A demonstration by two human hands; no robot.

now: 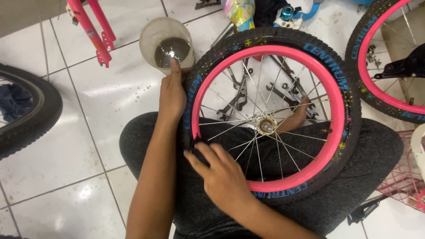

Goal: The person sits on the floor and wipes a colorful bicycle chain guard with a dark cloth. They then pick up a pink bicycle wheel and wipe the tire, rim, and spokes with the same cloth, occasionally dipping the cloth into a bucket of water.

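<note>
Right hand (223, 175) pinches a small black piece against the wheel (265, 115) tyre; left hand (172, 95) grips its edge beside 1 cup (166, 44).

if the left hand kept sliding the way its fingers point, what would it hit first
The left hand lies along the black tyre of the pink wheel, fingers pointing away from the body. Straight ahead is the clear plastic cup of dark liquid; a fingertip looks already at its side, though depth is unclear.

free: bare white tiled floor (88, 146) to my left | blocked ahead: translucent plastic cup of dark liquid (167, 43), metal wrenches (283, 88) | right: second pink-rimmed wheel (389, 57), pink wire basket (405, 177)
</note>
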